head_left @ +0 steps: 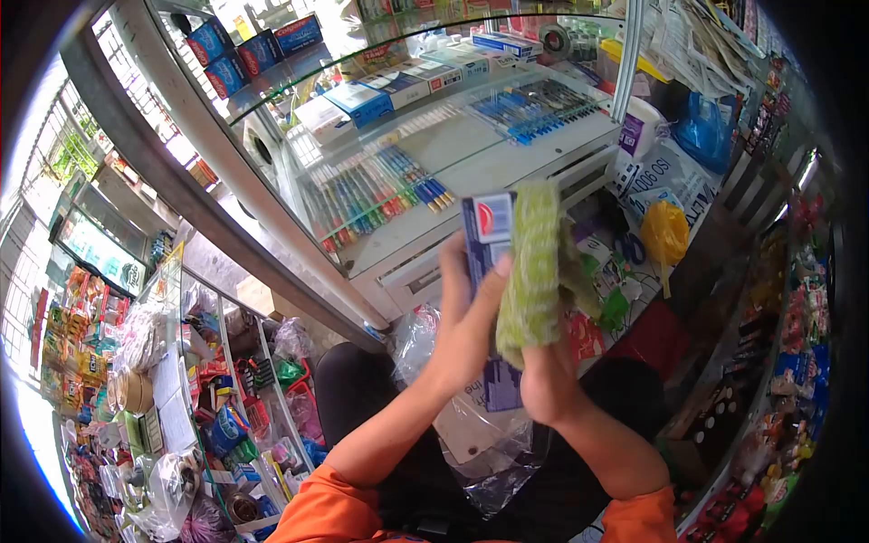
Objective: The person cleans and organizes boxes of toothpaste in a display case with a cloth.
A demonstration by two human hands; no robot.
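Note:
My left hand [472,312] is closed around a long dark blue carton [492,220], with the thumb across its front face. A white label with a barcode and a red mark shows near the carton's upper end. My right hand [547,385] is mostly covered by a green and white checked cloth [532,262]. That cloth lies along the carton's right side, and the right fingers are hidden under it. A clear plastic bag [493,462] rests across my lap below the carton.
A glass display case [425,240] with rows of pens stands ahead, boxes on its upper shelves. Packed goods fill a glass-sided shelf [195,398] at left. Yellow [665,233] and blue plastic bags [704,131] sit at right, near hanging packets. A metal post [217,217] crosses the left.

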